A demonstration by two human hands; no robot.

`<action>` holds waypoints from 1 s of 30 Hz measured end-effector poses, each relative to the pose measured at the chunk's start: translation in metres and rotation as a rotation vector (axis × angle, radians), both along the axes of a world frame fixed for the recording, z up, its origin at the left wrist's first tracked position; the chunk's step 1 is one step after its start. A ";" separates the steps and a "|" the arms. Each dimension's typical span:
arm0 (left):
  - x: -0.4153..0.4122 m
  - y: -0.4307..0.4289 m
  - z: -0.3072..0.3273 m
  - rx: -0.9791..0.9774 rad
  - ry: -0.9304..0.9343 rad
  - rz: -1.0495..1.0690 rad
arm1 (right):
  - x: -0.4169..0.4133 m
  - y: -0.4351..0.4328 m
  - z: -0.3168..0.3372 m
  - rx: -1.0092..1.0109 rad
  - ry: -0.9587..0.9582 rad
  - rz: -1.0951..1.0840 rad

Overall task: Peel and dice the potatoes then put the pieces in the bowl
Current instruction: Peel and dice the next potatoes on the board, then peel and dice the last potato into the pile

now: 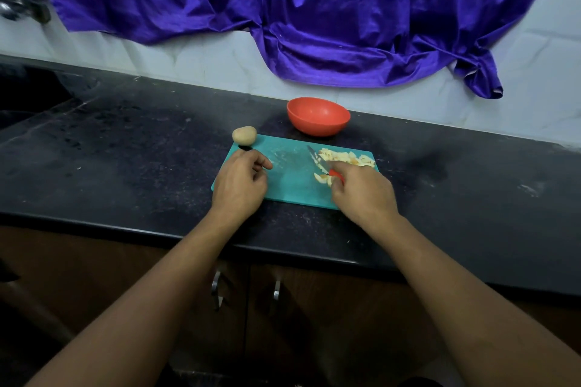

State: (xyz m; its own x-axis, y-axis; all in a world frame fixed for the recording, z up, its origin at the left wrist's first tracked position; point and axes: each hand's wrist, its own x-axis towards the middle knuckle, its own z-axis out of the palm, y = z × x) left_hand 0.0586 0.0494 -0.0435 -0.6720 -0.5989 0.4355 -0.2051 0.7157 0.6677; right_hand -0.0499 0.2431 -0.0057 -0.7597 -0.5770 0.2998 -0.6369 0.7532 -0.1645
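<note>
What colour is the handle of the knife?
Red; the knife handle shows in the head view, gripped by the right hand.

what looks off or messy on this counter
Nothing looks damaged. The teal cutting board lies askew on the black counter, pale specks dot the surface around it, and a purple cloth sags low over the wall tiles behind the orange bowl.
</note>
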 end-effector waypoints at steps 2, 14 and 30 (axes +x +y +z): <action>0.000 0.000 0.000 -0.001 0.000 0.002 | -0.006 0.001 0.004 -0.039 -0.005 -0.034; -0.002 -0.002 0.000 0.016 -0.016 0.000 | 0.000 -0.009 -0.010 -0.324 -0.148 0.130; -0.042 -0.063 0.016 -0.069 -0.217 0.112 | 0.009 -0.011 -0.030 -0.362 -0.041 0.136</action>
